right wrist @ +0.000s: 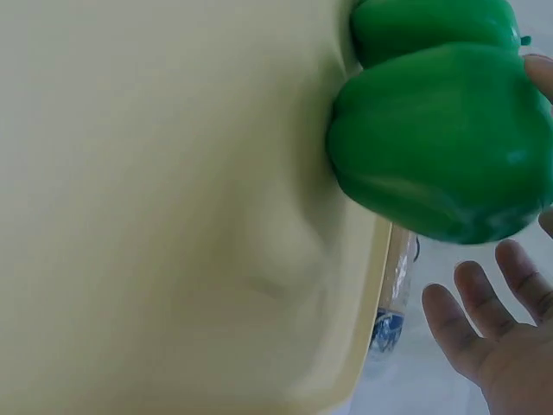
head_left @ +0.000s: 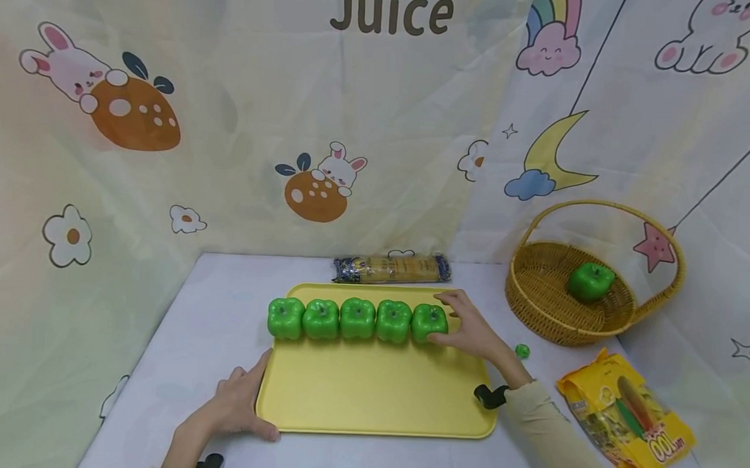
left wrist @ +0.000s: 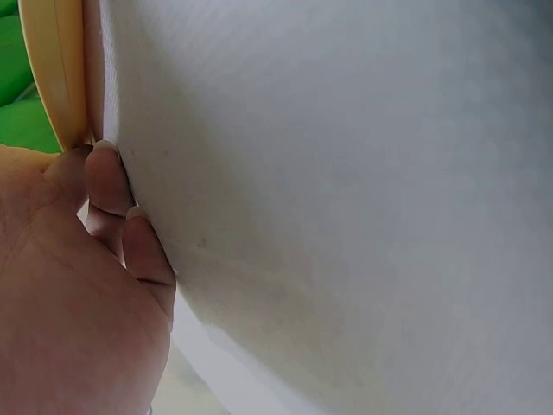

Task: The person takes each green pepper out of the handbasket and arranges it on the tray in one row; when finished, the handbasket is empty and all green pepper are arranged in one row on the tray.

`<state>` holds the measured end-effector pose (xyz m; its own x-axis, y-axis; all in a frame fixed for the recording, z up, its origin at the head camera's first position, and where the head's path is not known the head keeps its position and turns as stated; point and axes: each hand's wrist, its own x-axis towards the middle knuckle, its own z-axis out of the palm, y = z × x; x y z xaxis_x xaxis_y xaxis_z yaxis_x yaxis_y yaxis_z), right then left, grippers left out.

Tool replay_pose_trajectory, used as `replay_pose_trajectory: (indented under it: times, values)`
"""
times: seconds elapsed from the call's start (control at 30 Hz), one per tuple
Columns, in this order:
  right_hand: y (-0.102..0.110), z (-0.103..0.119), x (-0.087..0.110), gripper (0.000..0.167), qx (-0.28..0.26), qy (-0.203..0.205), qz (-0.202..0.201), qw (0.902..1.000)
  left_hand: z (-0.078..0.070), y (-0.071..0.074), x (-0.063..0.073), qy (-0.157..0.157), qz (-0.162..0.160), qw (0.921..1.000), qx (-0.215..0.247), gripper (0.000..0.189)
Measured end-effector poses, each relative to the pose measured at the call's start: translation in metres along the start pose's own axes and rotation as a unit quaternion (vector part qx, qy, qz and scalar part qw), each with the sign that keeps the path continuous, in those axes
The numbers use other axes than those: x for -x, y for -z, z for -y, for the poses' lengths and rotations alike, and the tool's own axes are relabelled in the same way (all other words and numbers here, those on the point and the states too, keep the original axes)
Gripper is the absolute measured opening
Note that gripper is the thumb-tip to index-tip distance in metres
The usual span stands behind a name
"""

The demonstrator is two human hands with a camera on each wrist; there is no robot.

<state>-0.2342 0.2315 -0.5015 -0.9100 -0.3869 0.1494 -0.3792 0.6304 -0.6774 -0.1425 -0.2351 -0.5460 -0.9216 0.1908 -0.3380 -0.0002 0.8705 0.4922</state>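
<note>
A yellow tray (head_left: 374, 391) bears a row of several green bell peppers (head_left: 357, 318) along its far part. My left hand (head_left: 232, 402) holds the tray's near left corner, thumb along the front edge and fingers at the left side. In the left wrist view, curled fingertips (left wrist: 108, 177) lie beside the tray rim (left wrist: 56, 69). At the right end of the row, my right hand (head_left: 471, 330) is spread about the last pepper (head_left: 430, 323), thumb at its near side. Right wrist view: the fingers (right wrist: 479, 298) stand apart beside this pepper (right wrist: 441, 143).
Behind the tray lies a clear packet of long pasta (head_left: 391, 268). A wicker basket (head_left: 529, 303) with a tall handle stands at the back right, holding another green pepper (head_left: 590, 282). Near the right forearm are a small green piece (head_left: 522, 351) and a yellow food bag (head_left: 627, 416).
</note>
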Motion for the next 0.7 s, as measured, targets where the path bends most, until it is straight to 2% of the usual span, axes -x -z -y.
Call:
replay_pose_trajectory:
  times: [0.23, 0.7]
  values:
    - [0.015, -0.006, 0.007, 0.082, -0.006, 0.0, -0.005, 1.0, 0.001, 0.0, 0.0, 0.0, 0.004, 1.0, -0.005, 0.16]
    - [0.077, -0.024, 0.015, 0.078, 0.033, -0.057, -0.06, 0.9961, -0.001, -0.001, 0.0, 0.007, 0.005, 1.0, 0.003, 0.161]
